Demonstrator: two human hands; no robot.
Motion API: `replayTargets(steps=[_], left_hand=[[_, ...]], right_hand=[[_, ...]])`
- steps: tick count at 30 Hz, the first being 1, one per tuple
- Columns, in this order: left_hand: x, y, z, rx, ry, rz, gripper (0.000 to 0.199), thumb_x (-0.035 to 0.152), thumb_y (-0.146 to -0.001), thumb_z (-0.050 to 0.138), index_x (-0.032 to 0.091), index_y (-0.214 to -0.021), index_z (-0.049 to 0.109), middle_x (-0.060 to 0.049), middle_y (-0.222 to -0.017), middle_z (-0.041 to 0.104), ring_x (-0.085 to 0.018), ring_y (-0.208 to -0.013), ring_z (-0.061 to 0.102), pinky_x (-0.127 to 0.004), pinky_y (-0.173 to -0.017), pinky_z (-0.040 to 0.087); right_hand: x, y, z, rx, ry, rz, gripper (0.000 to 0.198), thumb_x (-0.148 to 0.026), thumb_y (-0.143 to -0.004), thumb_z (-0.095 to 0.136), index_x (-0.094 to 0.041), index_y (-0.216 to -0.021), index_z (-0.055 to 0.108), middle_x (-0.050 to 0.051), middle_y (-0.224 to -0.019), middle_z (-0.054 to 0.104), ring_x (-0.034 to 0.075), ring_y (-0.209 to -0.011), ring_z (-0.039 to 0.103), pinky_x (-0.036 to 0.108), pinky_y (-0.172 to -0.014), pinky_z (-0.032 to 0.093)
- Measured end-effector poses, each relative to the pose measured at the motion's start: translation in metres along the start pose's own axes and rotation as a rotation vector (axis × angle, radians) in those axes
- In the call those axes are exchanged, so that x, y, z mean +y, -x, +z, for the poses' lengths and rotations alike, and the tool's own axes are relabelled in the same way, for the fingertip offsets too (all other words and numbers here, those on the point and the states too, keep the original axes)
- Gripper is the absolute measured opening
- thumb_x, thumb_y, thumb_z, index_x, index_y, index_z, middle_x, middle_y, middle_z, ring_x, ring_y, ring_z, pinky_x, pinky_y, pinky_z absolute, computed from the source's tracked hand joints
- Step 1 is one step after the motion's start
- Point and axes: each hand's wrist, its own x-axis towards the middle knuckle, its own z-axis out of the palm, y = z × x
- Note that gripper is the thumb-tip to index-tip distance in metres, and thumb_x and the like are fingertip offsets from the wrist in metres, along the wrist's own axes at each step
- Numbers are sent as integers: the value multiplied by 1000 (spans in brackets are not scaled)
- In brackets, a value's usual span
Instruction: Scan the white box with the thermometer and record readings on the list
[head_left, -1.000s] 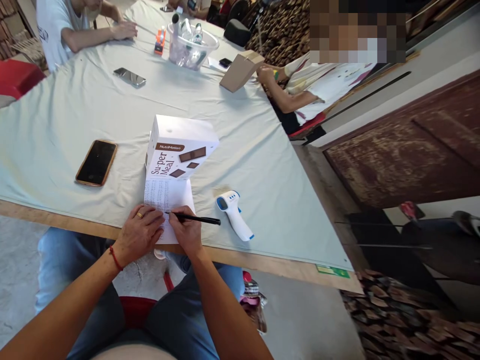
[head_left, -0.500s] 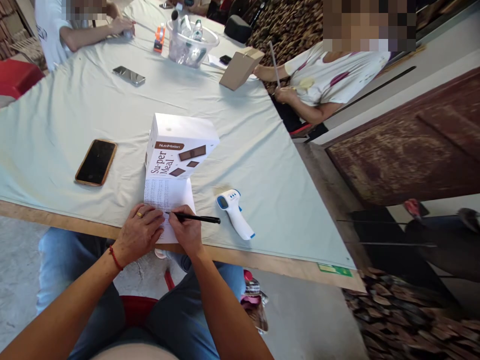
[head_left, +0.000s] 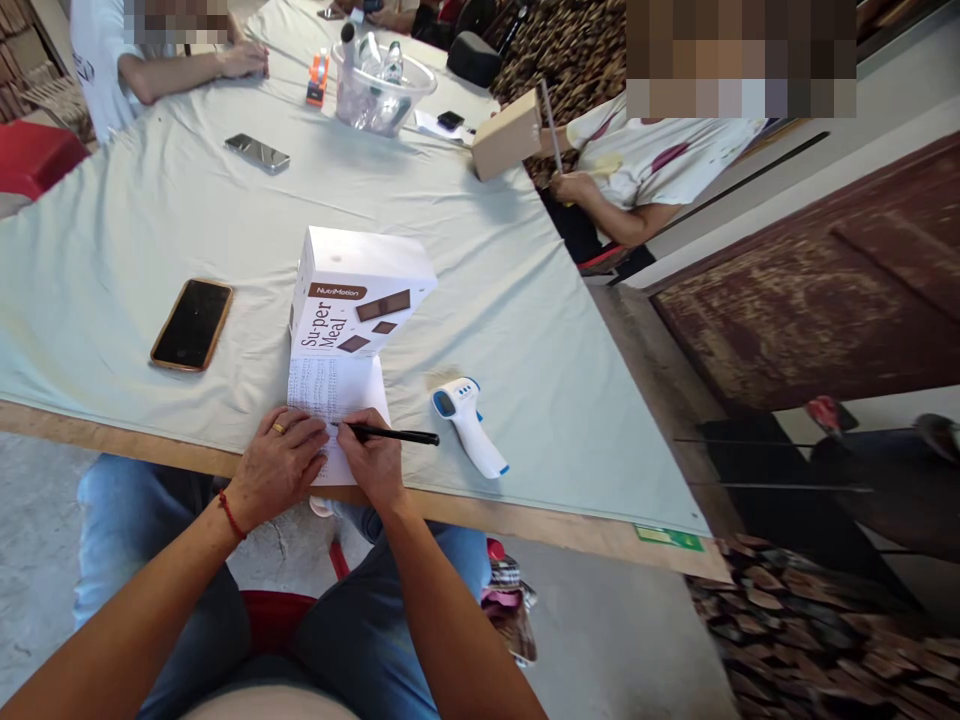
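My right hand [head_left: 375, 462] is closed around a black pen [head_left: 405, 436], its tip over a white sheet of paper [head_left: 352, 385] covered in rows of small writing. Flat on the left part of that sheet lies my left hand [head_left: 281, 455], fingers stretched out, a ring and a red cord bracelet on it. Behind the paper a white "Super Meal" box [head_left: 367, 265] stands upright, partly over the sheet's far end. To the right of the pen a white and blue infrared thermometer [head_left: 471, 425] rests on the cloth.
A smartphone in an orange case [head_left: 192, 325] lies to the left, another phone [head_left: 257, 151] farther back. A clear basin [head_left: 420, 88] with bottles and an orange object [head_left: 317, 80] stand at the far end. At the right a person holds a cardboard box [head_left: 508, 135]; another sits far left.
The person at the right has turned and shifted the cardboard box rightward. The far-left person's hands have moved slightly. My hands and the pen look almost unmoved.
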Motion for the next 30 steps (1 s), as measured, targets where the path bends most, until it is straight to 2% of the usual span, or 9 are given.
replayTargets(steps=[15,30], left_hand=[[0,0,-1,-23,14,-14,28,24,-96,52,19,-117,70,-10,-119,70,-27,-116,58,-51,-107,43],[0,0,0,-4,-7,8,27,24,-96,51,17,-115,70,-10,-118,70,-27,-115,58,-50,-105,44]], right_hand=[[-1,1,0,67,-8,32,11,-35,-72,58,-24,-72,56,-2,-63,61,16,-63,57,30,-64,52],[-1,1,0,59,5,29,11,-35,-71,58,-24,-71,56,-3,-62,59,16,-61,56,30,-62,51]])
